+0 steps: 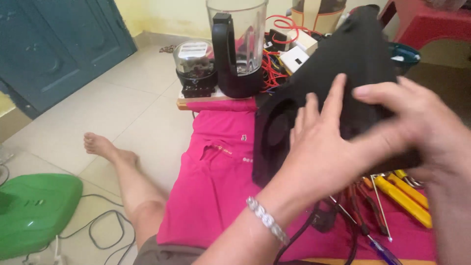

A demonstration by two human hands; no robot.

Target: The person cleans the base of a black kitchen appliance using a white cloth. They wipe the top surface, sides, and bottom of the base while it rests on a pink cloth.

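Right now both hands, left hand and right hand, grip the black appliance housing above a pink cloth

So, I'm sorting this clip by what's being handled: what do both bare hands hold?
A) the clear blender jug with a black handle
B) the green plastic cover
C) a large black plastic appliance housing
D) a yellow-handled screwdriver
C: the left hand and right hand both press on the large black plastic appliance housing, above the pink cloth.
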